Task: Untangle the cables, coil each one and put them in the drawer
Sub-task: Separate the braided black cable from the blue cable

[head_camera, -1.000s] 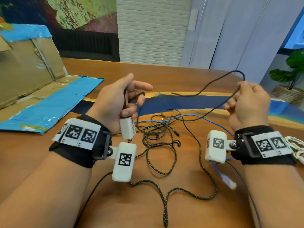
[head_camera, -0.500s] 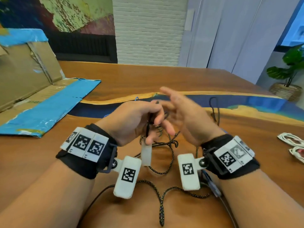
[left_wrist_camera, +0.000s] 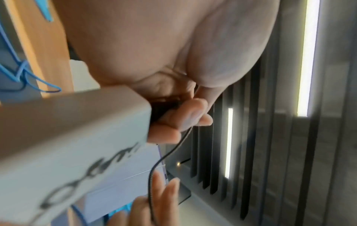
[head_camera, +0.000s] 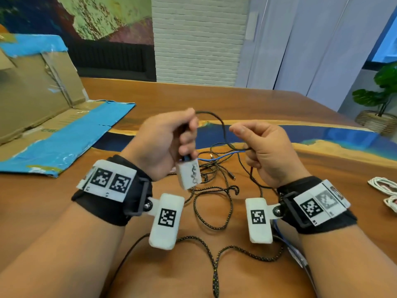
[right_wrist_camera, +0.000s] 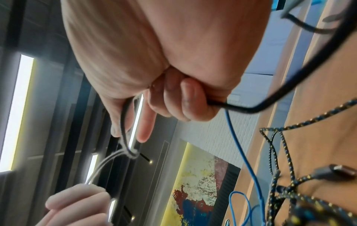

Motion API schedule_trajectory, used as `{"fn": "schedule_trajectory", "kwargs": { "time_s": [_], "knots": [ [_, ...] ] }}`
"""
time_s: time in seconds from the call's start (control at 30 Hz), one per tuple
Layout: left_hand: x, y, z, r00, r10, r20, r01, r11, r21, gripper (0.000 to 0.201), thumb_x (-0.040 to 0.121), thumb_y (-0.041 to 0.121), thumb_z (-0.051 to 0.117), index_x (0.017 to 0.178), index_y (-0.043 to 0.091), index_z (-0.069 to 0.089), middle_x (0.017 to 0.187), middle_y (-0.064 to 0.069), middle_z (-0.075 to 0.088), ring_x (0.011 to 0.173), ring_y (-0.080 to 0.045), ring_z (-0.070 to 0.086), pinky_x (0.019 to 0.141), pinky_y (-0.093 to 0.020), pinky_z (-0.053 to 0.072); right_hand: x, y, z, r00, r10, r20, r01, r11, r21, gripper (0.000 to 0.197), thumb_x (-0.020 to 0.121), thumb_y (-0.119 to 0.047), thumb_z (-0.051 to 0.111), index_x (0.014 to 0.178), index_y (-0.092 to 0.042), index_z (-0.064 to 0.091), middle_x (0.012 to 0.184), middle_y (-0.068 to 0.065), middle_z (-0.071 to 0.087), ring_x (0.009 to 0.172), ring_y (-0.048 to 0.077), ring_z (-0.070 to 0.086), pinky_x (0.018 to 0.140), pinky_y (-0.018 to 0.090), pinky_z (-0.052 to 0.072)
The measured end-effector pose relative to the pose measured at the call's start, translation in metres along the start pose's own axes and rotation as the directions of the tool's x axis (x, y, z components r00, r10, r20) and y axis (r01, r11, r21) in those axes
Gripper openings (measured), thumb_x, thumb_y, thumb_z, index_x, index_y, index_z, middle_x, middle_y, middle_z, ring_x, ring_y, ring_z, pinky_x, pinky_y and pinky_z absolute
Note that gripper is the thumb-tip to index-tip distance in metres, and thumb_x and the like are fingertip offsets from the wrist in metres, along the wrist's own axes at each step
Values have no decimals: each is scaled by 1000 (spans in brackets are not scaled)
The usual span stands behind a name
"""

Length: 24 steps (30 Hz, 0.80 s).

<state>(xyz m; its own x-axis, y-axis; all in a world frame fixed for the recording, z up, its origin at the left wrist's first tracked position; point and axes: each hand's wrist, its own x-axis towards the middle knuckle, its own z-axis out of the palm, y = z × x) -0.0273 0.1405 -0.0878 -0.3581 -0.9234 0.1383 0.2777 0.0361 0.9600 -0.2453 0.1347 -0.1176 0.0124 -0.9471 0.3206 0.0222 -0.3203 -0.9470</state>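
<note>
A glossy polished wooden table [head_camera: 247,104] with a shiny blue inlay is bearing a braided, cloth-sheathed cable [head_camera: 214,269], a smooth blue plastic-coated cable [head_camera: 217,157], a matt white plastic charger [head_camera: 189,174] and taped brown cardboard [head_camera: 32,89].

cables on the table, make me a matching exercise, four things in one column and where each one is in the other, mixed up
Things:
1. black cable
2. white charger block
3. braided cable
4. white coiled cables

Places:
A. lying on the table near the person
B. on the table, far right
C. hanging under the left hand
D. strung between both hands, to the right hand

Pairs: 1-D, 2-C, 3-A, 4-B
</note>
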Motion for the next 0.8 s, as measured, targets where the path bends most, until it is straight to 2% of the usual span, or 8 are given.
{"fn": "schedule_trajectory", "kwargs": {
  "time_s": [0.13,0.23,0.3,0.4,0.53,0.6,0.7,0.8],
  "knots": [
    [4,9,-10,990,73,-120,-106,949,-297,32,106,31,41,105,12,67,62,6,43,48,-8,42,55,-24,48,-5,-3,-1,992,-43,115,66,977,-201,18,92,-26,69,91,-11,80,48,-1,48,40,9,40,47,12,40],
    [8,4,-9,978,135,-159,-186,910,-371,33,108,20,40,129,3,59,88,-2,71,70,-14,67,71,-30,59,-7,-5,10,962,1,272,127,881,-455,13,94,-17,72,101,-20,81,82,-4,79,79,15,74,71,34,60],
    [10,-3,-5,971,133,-197,-183,948,-260,32,109,16,39,133,4,55,107,-8,77,92,-22,75,84,-36,61,-12,-6,20,915,68,397,174,821,-543,15,94,-17,72,103,-23,82,92,-7,80,90,12,74,83,31,59],
    [11,-10,1,974,102,-202,-88,993,79,32,109,13,38,137,9,54,108,-9,78,101,-27,74,93,-35,59,-18,-10,24,878,44,476,221,846,-486,12,95,-17,70,92,-13,81,70,-7,73,65,5,65,63,18,49],
    [8,-18,5,999,22,-44,-2,908,420,33,109,9,37,134,7,57,79,-10,75,69,-26,71,83,-39,58,-13,-12,13,945,-50,323,134,961,-242,21,101,-8,58,86,1,70,50,-7,45,41,2,39,45,11,33],
    [6,-21,7,996,-76,53,47,907,419,31,108,11,39,120,3,66,60,-10,60,49,-25,55,79,-45,53,-9,-10,10,977,-88,195,128,970,-206,17,99,-6,61,86,2,68,50,-12,53,39,1,43,44,9,34],
    [3,-21,11,984,-128,124,65,906,418,43,108,23,39,99,0,74,53,-5,34,42,-21,33,63,-37,52,-3,-2,8,991,-128,45,135,965,-226,15,89,-13,75,79,-4,69,50,-11,49,42,3,38,45,12,33],
    [3,-20,11,995,-34,98,10,970,241,40,108,21,38,104,-2,71,56,-3,33,43,-17,34,57,-32,48,1,4,9,998,-68,11,69,979,-190,16,95,-18,70,84,-8,68,50,-9,45,41,6,32,40,16,29]
  ]
}}
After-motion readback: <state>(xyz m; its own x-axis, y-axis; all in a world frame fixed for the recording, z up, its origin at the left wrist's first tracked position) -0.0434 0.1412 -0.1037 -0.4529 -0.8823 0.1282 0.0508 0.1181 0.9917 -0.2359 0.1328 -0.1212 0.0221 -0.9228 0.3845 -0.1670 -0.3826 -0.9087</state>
